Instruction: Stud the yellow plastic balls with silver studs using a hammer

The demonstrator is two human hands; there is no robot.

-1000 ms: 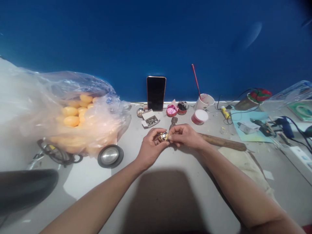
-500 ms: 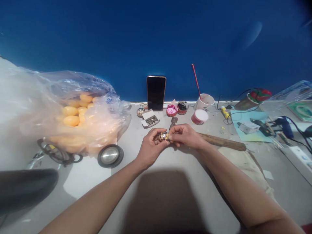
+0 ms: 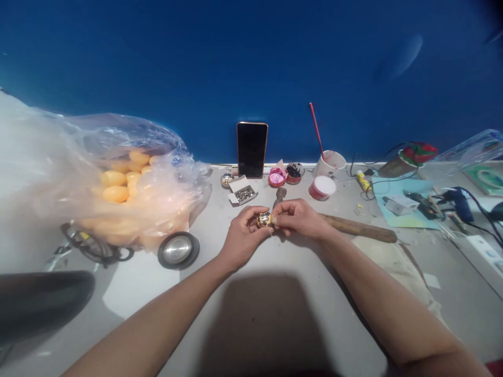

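Observation:
A small yellow egg [image 3: 263,219] with shiny metal studs over its surface sits between the thumb and fingers of my left hand [image 3: 245,233], which is closed around it. Against the egg's right side, my right hand [image 3: 294,218] is pinched shut. What lies between its fingertips, if anything, is too small to make out. Just behind the hands stands an open little white box [image 3: 243,195] full of small metal tacks. A hammer's metal head [image 3: 280,195] shows past my right hand, and its wooden handle [image 3: 359,228] reaches out to the right under the wrist.
A clear plastic bag [image 3: 176,183] of yellow eggs fills the left, beside a round metal lid [image 3: 177,250]. Along the blue wall stand a phone [image 3: 252,150], another studded ball [image 3: 227,180], pink and black pots, and a paper cup [image 3: 329,164]. Wires and a power strip [image 3: 485,256] lie right.

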